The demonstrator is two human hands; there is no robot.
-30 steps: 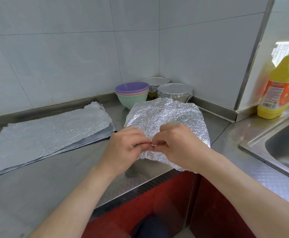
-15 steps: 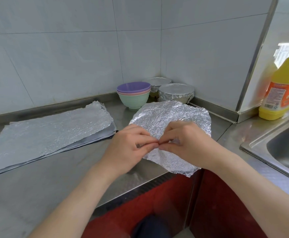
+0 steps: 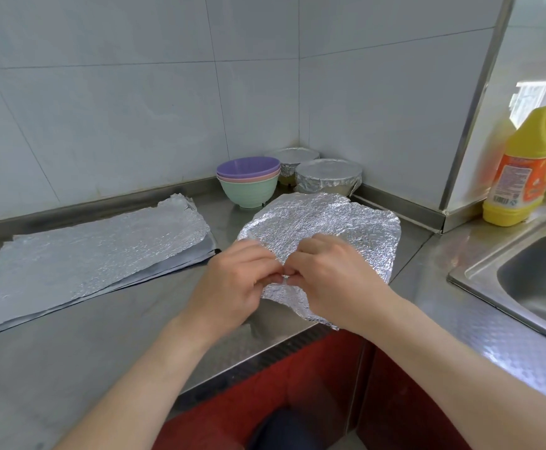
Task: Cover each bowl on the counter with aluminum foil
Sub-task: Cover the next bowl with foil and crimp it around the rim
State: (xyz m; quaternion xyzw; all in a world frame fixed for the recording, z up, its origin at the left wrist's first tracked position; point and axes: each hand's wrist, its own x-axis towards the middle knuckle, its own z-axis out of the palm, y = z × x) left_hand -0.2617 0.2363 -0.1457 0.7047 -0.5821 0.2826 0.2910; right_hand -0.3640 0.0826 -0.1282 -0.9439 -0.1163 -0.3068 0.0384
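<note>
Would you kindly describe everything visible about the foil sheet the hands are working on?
The foil sheet is crinkled, shiny silver and roughly rounded, domed over something hidden near the front edge of the steel counter. Its right margin flares loose, and one corner hangs at that edge. The left hand and right hand pinch its near rim.

Crinkled shiny foil sheet (image 3: 330, 222) — brushed-steel counter (image 3: 70, 368)

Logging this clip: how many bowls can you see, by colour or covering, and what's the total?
Purple bowl: 1
Pink bowl: 1
Green bowl: 1
Foil-covered bowls: 2
Total: 5 visible. Whatever lies under the foil sheet that the left hand and right hand pinch is hidden.
</note>
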